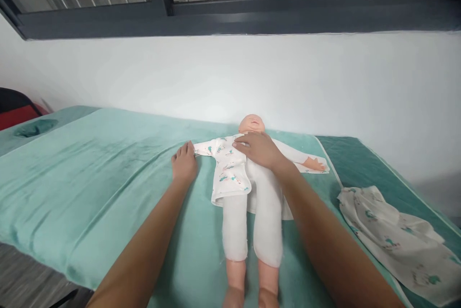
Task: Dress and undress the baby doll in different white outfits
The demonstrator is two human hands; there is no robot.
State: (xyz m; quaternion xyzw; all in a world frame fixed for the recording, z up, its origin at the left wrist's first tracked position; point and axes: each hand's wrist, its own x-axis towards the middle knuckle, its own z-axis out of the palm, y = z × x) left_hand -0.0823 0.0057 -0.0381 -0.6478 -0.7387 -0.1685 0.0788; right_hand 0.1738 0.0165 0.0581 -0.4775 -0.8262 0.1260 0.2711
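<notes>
A baby doll (236, 229) lies on its back, its head (252, 123) toward the wall. A white printed baby shirt (230, 169) covers one side of its chest, with that arm in the sleeve. My left hand (185, 161) is closed around the sleeve's end, hiding the doll's hand there. Flat across the upper chest by the neckline rests my right hand (261, 149), thumb and fingers apart. The doll's other arm stretches out over the shirt's spread sleeve (324, 170), its small hand (314, 163) bare. Part of the shirt lies under the doll's body.
A green sheet (108, 178) covers the bed. On the right, a crumpled white printed cloth (396, 241) lies over a darker green strip (345, 154). Behind the bed rises a white wall (216, 77) below a barred window. A red and black object (16, 109) stands at far left.
</notes>
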